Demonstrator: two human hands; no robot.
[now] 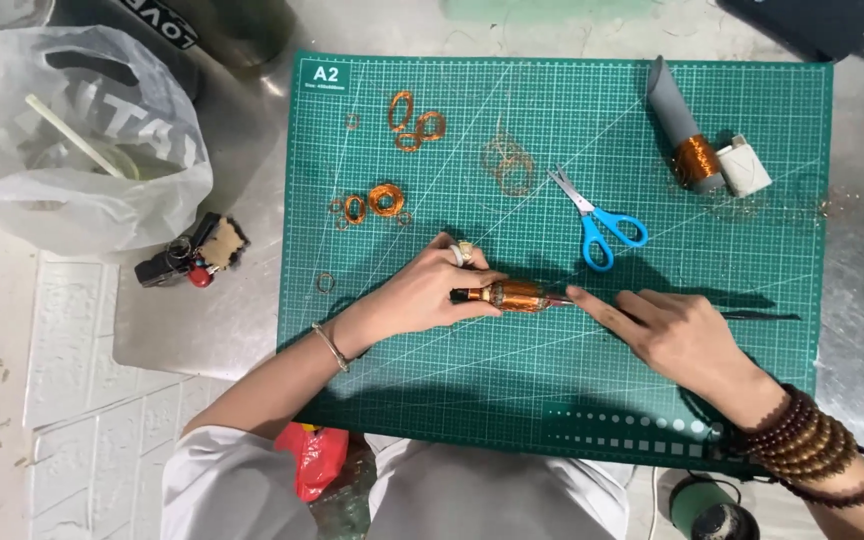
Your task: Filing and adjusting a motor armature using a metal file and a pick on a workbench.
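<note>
My left hand point(422, 295) grips a small copper-wound coil point(514, 295) lying on the green cutting mat point(752, 230), thumb and fingers around its dark left end. From the right, my right hand point(674, 335) comes in with its forefinger stretched to the coil's right tip, and a thin dark tool point(757, 316) lies under or in that hand. Whether the fingers pinch the tool is hidden. A ring sits on my left hand and bead bracelets on my right wrist.
Blue-handled scissors point(597, 222) lie above the coil. Loose copper wire rings point(414, 122) are scattered at the mat's upper left. A grey tube with copper winding point(687, 130) lies upper right. A white plastic bag point(82, 140) and a key bunch point(194, 252) sit left of the mat.
</note>
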